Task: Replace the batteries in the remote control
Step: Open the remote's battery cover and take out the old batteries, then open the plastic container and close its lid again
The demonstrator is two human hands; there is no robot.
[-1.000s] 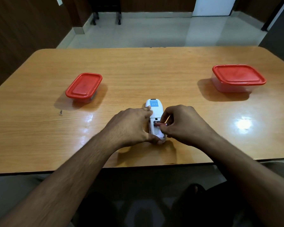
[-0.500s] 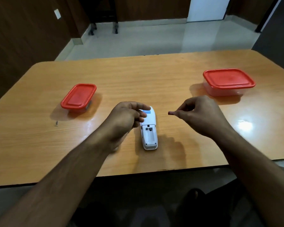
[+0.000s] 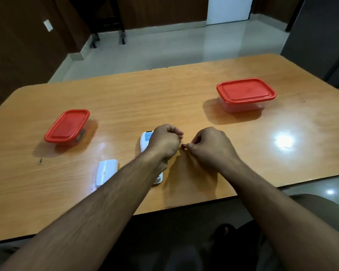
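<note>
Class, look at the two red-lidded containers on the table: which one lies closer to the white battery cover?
The smaller red-lidded container on the person's left. The battery cover lies just in front of it, while the larger container stands far off on the right, beyond both hands.

Wood walls point(image 3: 18, 55), tile floor point(image 3: 174, 47).

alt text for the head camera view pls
A right hand pinches a small red battery beside a white remote on a wooden table; the left hand hovers curled above. Two red-lidded containers sit farther back.
</note>
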